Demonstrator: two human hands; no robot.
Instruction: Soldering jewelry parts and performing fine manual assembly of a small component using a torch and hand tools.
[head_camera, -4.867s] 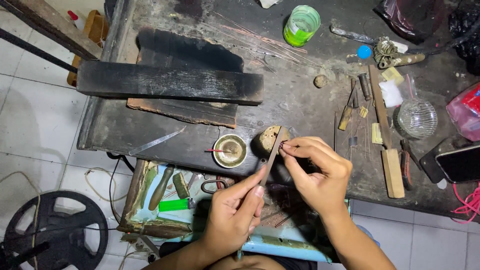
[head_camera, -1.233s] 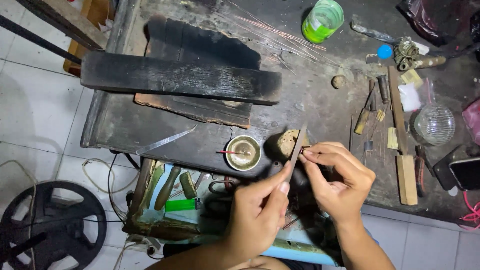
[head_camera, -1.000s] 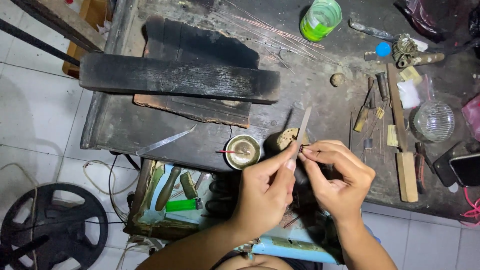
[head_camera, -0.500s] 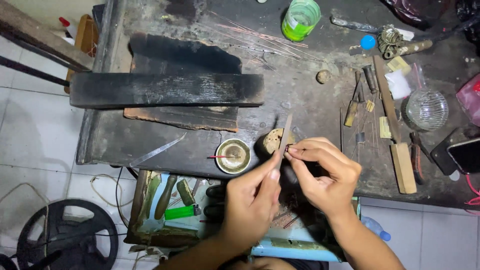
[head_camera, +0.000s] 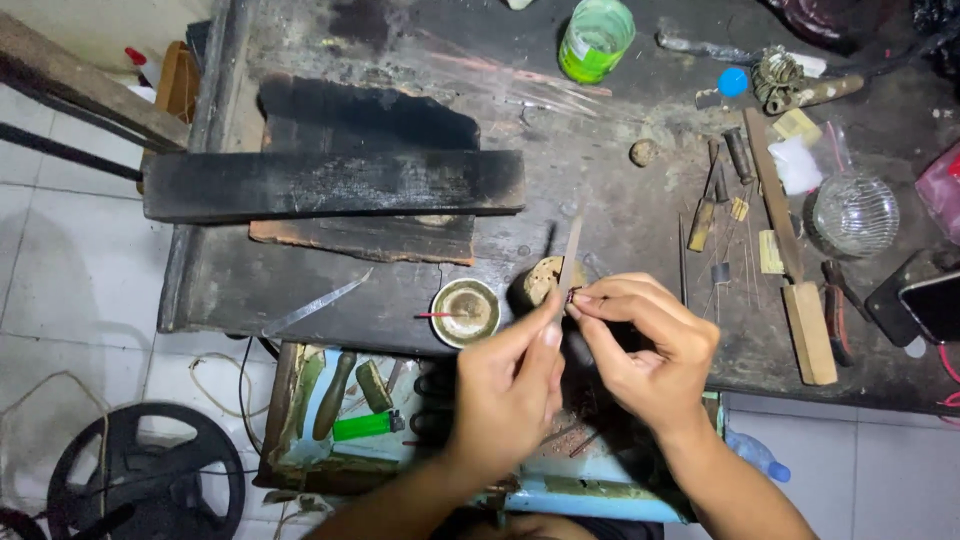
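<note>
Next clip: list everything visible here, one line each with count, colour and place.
Workbench: one, dark, stained, fills the view.
Black bar: one, bench left.
Green cup: one, top centre.
Small metal dish: one, brassy, front edge.
Glass bowl: one, clear, right.
Wooden stick: one, tan, right.
Phone: one, dark, far right.
Green lighter: one, drawer below.
Thin file: one, grey, in left hand.
Tiny piece: one, colour unclear, in right fingertips.
Left hand: grips file.
Right hand: pinches piece.
</note>
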